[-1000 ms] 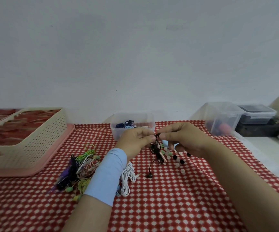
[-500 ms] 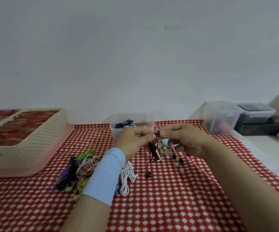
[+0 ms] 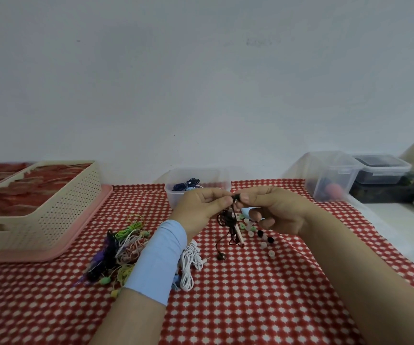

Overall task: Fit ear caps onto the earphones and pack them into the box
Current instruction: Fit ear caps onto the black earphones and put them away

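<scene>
Head view: the two hands meet above the middle of a red-and-white patterned tablecloth [image 3: 250, 302], fingertips almost touching. The left hand [image 3: 201, 207], with a pale blue sleeve cuff [image 3: 158, 260] on its forearm, pinches a black earphone [image 3: 235, 196] between thumb and forefinger. The right hand [image 3: 278, 210] pinches the same earbud from the other side. Whether an ear cap sits under those fingertips cannot be told. The earphone's dark cord [image 3: 227, 224] hangs in a bunch below the hands, and its second earbud [image 3: 221, 256] rests on the cloth.

Loose ear caps [image 3: 251, 234], white, green and black, lie scattered on the cloth just under and beside the right hand. Directly behind the hands stands the clear plastic box [image 3: 176, 195], open, with dark blue earphones [image 3: 186, 184] coiled inside.

Left of the left forearm lies a tangled pile of coloured earphones [image 3: 123, 247], green, purple, orange and yellow. A coiled white earphone [image 3: 191, 262] lies just right of the cuff.

At far left a beige perforated basket [image 3: 59, 215] sits on a pink tray [image 3: 86, 227]. At far right stand a clear lidded container [image 3: 330, 175] and, beside it, a lidded tub with dark contents [image 3: 380, 170]. Any print on them is too blurred to read.
</scene>
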`<control>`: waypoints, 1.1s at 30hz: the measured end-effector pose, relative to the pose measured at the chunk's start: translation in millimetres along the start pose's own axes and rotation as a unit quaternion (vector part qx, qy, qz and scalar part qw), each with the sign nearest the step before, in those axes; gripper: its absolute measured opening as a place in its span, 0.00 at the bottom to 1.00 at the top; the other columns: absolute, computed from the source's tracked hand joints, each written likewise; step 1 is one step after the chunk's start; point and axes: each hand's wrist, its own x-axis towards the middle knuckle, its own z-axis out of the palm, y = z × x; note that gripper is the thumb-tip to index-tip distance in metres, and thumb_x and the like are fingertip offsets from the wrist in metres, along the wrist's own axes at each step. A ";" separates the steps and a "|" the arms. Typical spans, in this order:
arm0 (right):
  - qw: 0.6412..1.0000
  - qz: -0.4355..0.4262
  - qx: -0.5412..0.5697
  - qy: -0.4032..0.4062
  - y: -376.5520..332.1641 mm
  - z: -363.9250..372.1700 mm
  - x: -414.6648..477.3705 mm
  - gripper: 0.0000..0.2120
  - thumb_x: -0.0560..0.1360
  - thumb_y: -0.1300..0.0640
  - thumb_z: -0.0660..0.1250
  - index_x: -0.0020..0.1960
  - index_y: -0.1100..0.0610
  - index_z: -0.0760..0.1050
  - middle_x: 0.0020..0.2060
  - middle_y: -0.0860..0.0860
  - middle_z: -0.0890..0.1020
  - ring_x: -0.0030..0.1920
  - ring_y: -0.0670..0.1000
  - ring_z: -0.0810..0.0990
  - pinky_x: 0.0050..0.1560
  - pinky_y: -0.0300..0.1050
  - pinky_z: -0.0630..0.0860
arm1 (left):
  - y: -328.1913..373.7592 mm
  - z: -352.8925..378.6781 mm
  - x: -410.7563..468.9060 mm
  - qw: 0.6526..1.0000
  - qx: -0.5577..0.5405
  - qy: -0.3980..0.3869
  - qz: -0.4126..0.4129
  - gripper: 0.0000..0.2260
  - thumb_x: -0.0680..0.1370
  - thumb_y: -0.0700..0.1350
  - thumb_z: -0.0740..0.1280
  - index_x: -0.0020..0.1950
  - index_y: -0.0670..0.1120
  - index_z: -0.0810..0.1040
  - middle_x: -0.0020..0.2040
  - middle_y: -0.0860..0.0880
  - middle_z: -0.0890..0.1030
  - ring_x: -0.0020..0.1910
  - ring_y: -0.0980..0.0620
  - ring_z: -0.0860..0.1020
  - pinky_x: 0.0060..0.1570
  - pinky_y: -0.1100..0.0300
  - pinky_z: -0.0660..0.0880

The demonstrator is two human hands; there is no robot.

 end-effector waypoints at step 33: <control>0.997 -0.019 0.066 -0.040 -0.5 8.7 -4.9 0.09 0.71 0.60 0.69 0.47 0.57 0.88 0.39 0.51 0.85 0.30 0.43 0.80 0.25 0.33 0.76 | -4.9 4.0 -0.7 0.991 -0.115 -0.037 0.050 0.07 0.70 0.47 0.71 0.44 0.54 0.87 0.47 0.48 0.86 0.51 0.51 0.83 0.61 0.55 0.76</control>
